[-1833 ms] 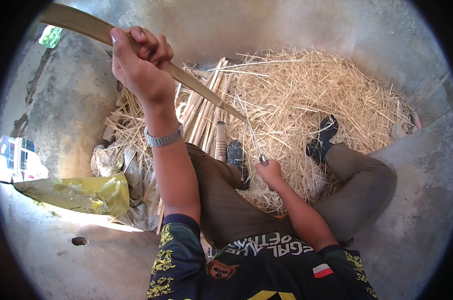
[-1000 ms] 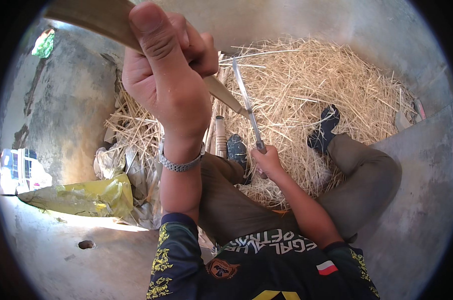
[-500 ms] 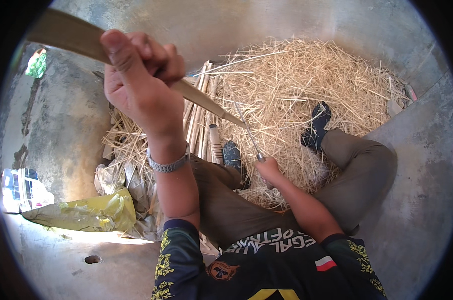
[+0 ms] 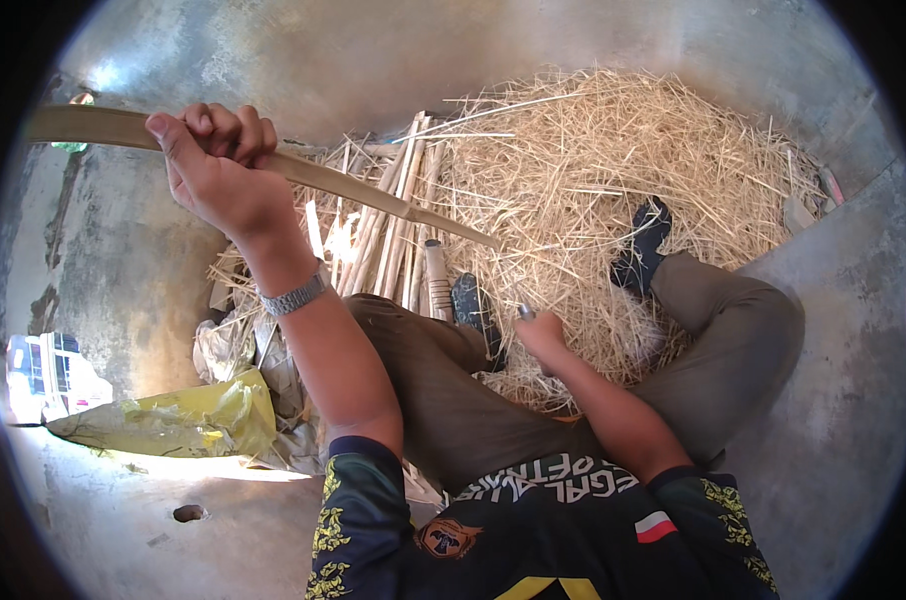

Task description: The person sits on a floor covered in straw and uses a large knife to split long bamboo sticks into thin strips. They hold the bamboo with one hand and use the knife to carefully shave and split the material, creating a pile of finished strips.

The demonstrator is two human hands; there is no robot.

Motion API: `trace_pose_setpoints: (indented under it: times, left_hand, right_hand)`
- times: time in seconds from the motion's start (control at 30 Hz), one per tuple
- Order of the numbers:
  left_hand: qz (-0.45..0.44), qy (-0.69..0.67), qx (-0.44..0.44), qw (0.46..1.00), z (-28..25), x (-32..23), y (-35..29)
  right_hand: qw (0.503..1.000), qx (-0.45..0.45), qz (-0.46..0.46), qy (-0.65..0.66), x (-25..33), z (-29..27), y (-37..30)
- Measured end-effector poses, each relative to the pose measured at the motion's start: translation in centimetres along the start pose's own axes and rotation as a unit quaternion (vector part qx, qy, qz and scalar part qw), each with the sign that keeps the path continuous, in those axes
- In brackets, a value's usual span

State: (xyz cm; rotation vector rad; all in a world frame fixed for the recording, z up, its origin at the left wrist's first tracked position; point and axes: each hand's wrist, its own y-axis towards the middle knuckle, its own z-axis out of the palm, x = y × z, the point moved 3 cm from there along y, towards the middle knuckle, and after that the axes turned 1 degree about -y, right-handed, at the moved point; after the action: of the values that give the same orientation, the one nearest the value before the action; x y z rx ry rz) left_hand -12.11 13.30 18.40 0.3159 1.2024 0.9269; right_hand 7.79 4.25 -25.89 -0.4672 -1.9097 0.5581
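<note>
My left hand (image 4: 228,180), raised at the upper left, is wrapped round a long split bamboo strip (image 4: 348,185). The strip slants from the far left down to its tip above the straw, with a node ridge partway along. Lower and nearer my body, my right hand (image 4: 541,338) is closed on the handle of a knife (image 4: 525,311). Only a metal collar of the knife shows clearly; its blade is hard to make out against the straw. The strip's tip lies beyond the knife, apart from my right hand.
A heap of straw-like shavings (image 4: 613,140) covers the floor before me, between my feet. Several bamboo sticks (image 4: 398,220) lie left of it, near a short bamboo piece with dark bands (image 4: 437,275). A yellow sack (image 4: 208,415) lies at left. Concrete walls (image 4: 453,55) curve around.
My left hand has moved left and the bamboo strip now lies flatter. The knife's thin blade, visible against the strip before, is now hard to see. My right hand has barely moved.
</note>
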Motion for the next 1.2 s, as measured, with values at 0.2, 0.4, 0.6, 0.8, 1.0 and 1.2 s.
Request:
trace_pose_setpoints:
  times: [0.2,0.4,0.6,0.8,1.0,1.2]
  left_hand:
    - [0.007,0.003,-0.021,1.000,-2.9,0.2,1.2]
    - [0.002,-0.001,-0.040,0.999,-3.9,0.3,1.7]
    - [0.020,-0.001,-0.047,0.999,-3.4,0.5,1.7]
    - [0.121,-0.041,0.055,0.990,-9.6,-10.2,3.1]
    - [0.131,-0.052,-0.022,0.990,-8.2,-12.1,0.7]
    - [0.172,-0.008,-0.069,0.983,-7.4,-12.2,0.1]
  right_hand:
    - [0.992,0.054,-0.109,-0.035,4.1,-0.5,-1.7]
    - [0.989,0.056,0.119,0.066,0.0,-0.9,-1.2]
    - [0.992,-0.020,-0.108,-0.069,2.2,0.9,-0.9]
    - [0.991,0.047,0.060,-0.106,1.3,-2.4,-0.9]
    - [0.999,-0.032,-0.011,-0.040,0.6,-2.0,-0.1]
    - [0.987,-0.016,-0.145,-0.071,6.0,-4.3,-1.9]
